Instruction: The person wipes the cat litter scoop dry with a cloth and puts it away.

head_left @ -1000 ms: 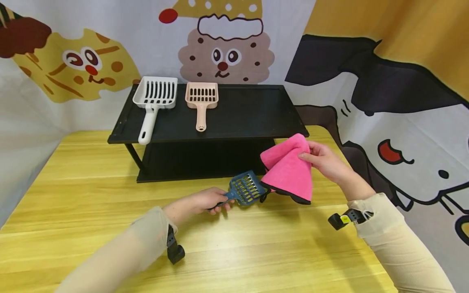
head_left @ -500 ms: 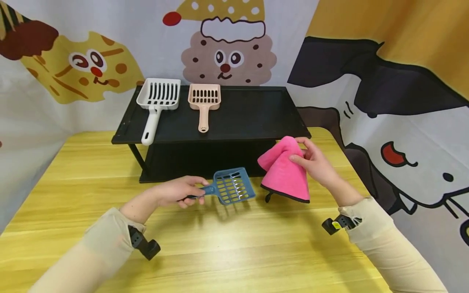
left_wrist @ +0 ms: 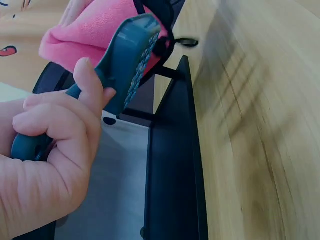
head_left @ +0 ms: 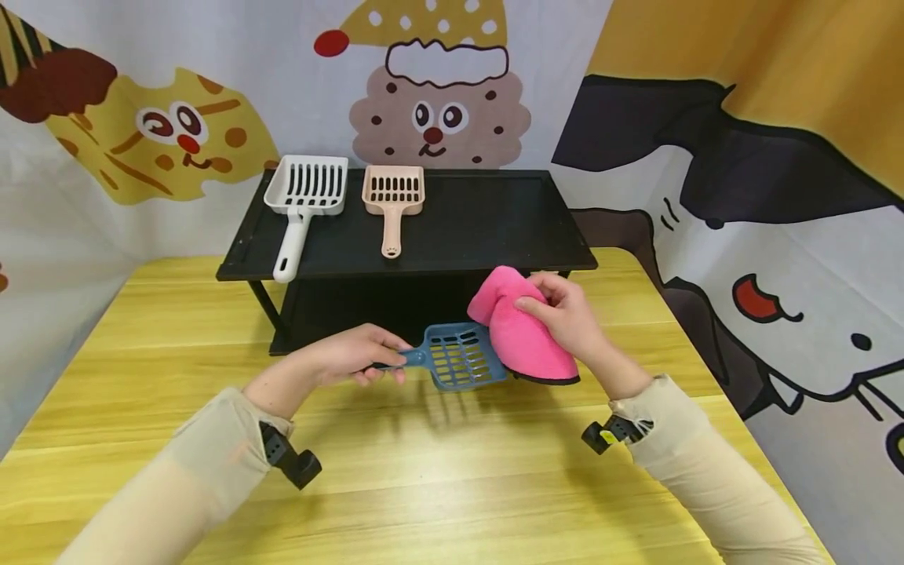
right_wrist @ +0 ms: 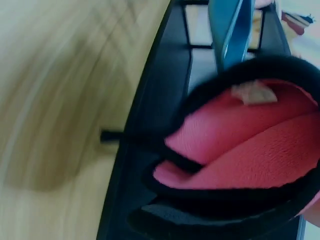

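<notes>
A blue slotted litter scoop (head_left: 462, 357) is held above the table by my left hand (head_left: 353, 355), its fingers curled round the handle (left_wrist: 32, 145). The scoop's head points right. My right hand (head_left: 565, 310) pinches a pink cloth (head_left: 526, 333) with black edging, bunched and hanging down. In the head view the cloth overlaps the scoop's far right edge; whether they touch I cannot tell. Seen from the right wrist, the folded cloth (right_wrist: 260, 155) fills much of the view, and only a bit of the right hand shows at the edge.
Behind the hands stands a black two-tier rack (head_left: 487, 224). On its top lie a white litter scoop (head_left: 307, 196) and a smaller pale pink litter scoop (head_left: 392, 205), side by side at the left. The rack rests on a wooden table (head_left: 424, 486), with a cartoon-print curtain (head_left: 297, 94) behind.
First the left hand drew the scoop left, away from the cloth, and turned its head level. Since then the right hand has brought the cloth left, against or in front of the scoop's edge.
</notes>
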`<state>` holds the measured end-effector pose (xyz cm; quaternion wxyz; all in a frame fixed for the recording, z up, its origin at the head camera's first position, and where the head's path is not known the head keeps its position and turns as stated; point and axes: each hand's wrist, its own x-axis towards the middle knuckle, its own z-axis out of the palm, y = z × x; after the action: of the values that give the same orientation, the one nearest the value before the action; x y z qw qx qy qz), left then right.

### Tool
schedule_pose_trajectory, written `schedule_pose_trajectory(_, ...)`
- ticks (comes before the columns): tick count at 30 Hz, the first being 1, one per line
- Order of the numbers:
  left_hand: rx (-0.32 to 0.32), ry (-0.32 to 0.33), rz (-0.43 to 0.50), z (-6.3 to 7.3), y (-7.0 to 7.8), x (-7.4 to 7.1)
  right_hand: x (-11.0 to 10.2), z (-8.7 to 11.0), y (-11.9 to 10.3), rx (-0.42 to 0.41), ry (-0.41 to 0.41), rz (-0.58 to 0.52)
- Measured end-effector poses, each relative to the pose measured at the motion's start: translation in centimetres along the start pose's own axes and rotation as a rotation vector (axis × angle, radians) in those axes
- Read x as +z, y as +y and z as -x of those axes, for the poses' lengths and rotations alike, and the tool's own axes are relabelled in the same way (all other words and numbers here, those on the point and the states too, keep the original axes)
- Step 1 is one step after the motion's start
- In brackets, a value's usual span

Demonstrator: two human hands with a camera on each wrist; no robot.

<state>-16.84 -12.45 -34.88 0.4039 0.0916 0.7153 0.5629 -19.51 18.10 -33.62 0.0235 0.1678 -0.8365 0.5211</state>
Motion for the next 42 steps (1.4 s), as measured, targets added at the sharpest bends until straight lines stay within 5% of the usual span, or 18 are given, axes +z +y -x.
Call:
schedule_pose_trajectory(4,-0.013,0.034,0.011,-0.2,0.3,0.3,2.1,0.5,-0.6,-0.034,-0.158,0.035)
schedule_pose_trajectory(10,-0.029,0.059,0.026,-0.3,0.7,0.6,4.4,1.6,-1.0,-0.092,-0.340,0.280)
schedule_pose_trajectory(15,-0.018,0.048,0.053,-0.2,0.7,0.6,4.8,2.1,-1.1,-0.239,-0.457,0.403)
schedule_pose_trajectory(21,0.013,0.014,0.028,-0.2,0.5,0.4,5.7,2.3,-1.4,-0.371,-0.409,0.572)
schedule_pose_trajectory(30,0.029,-0.001,-0.037,0.1,-0.1,0.1,5.8,2.2,-1.0,-0.391,-0.404,0.646)
schedule_pose_trajectory(36,0.036,-0.004,-0.042,0.5,-0.5,-0.2,4.6,1.9,-0.1,-0.306,-0.374,0.594)
schedule_pose_trajectory(42,0.022,-0.002,-0.046,0.7,-0.8,-0.4,2.4,1.2,1.1,-0.218,-0.243,0.509)
